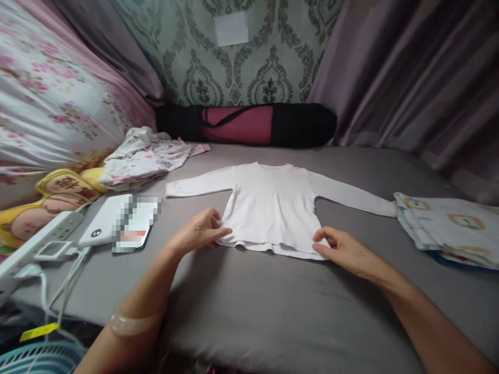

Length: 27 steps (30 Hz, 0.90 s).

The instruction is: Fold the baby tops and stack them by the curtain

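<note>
A small white long-sleeved shirt (273, 205) lies flat on the grey bed sheet (249, 306), sleeves spread to both sides, neck toward the far wall. My left hand (197, 234) pinches the shirt's lower left hem corner between thumb and fingers. My right hand (343, 249) pinches the lower right hem corner in the same way. A pale bangle (132, 323) sits on my left forearm.
A stack of folded printed cloths (448, 226) lies at the right. A crumpled floral garment (144, 156) lies at the back left. A white power bank (103, 221), a phone (134, 226) and a power strip (39, 236) sit at the left. A red-and-black rolled bag (249, 124) lines the wall.
</note>
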Each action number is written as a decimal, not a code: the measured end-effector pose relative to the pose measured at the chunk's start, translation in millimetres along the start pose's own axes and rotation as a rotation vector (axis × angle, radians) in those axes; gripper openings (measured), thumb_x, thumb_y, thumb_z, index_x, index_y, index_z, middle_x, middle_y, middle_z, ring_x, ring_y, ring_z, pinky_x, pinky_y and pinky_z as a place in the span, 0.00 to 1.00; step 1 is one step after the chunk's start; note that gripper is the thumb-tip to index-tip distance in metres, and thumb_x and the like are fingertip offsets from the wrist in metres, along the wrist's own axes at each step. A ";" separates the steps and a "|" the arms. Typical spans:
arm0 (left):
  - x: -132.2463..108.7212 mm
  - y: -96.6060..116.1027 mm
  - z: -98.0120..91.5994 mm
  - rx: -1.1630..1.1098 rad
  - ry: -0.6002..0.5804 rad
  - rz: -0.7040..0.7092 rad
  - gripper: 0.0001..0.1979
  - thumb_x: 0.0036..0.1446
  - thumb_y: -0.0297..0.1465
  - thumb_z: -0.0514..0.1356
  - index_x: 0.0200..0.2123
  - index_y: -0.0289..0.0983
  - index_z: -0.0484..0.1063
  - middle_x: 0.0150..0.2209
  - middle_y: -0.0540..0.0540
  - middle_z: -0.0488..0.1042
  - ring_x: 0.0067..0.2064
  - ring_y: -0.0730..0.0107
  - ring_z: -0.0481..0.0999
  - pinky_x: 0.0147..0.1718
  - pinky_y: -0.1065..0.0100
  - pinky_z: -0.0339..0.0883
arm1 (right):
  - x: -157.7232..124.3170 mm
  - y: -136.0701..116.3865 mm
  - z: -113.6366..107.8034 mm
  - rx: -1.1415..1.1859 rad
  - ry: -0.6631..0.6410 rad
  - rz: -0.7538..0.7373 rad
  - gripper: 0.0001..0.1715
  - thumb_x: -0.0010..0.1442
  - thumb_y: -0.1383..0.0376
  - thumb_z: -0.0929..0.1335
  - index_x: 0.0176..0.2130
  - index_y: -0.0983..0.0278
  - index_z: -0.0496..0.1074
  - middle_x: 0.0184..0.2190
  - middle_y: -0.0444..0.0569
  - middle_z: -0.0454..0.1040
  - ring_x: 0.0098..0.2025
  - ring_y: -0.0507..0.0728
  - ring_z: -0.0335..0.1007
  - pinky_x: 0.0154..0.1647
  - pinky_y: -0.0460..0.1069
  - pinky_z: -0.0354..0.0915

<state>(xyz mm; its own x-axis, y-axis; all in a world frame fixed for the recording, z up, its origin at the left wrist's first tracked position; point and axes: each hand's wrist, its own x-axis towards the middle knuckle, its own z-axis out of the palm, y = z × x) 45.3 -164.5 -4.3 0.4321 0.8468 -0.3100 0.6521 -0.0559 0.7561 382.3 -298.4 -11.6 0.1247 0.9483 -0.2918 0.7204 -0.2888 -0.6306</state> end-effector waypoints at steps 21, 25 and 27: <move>-1.9 0.6 -25.4 -0.015 -0.124 0.061 0.37 0.52 0.44 0.59 0.64 0.42 0.55 0.24 0.57 0.60 0.23 0.77 0.56 0.22 0.74 0.49 | -6.7 3.9 -15.3 0.093 -0.062 -0.005 0.15 0.53 0.57 0.65 0.38 0.63 0.71 0.19 0.38 0.58 0.22 0.50 0.52 0.23 0.46 0.49; 4.8 -9.5 -24.1 0.117 -0.206 0.078 0.27 0.51 0.46 0.59 0.53 0.40 0.71 0.22 0.56 0.56 0.23 0.76 0.53 0.22 0.73 0.47 | -6.7 5.8 -13.4 0.031 -0.133 -0.015 0.13 0.54 0.59 0.65 0.37 0.63 0.72 0.20 0.38 0.59 0.23 0.50 0.52 0.23 0.45 0.48; 6.8 -10.6 -22.1 0.121 -0.219 0.076 0.26 0.51 0.46 0.59 0.49 0.39 0.74 0.21 0.56 0.54 0.24 0.76 0.53 0.22 0.73 0.46 | -6.2 6.9 -12.7 0.021 -0.136 -0.018 0.13 0.54 0.59 0.65 0.36 0.63 0.72 0.20 0.38 0.60 0.23 0.50 0.53 0.23 0.45 0.49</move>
<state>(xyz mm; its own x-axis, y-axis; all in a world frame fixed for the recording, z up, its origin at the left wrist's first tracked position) 27.6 -146.4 -1.7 0.5985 0.7040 -0.3823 0.6769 -0.1892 0.7113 395.1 -304.6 -5.0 0.0168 0.9271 -0.3745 0.7069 -0.2759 -0.6513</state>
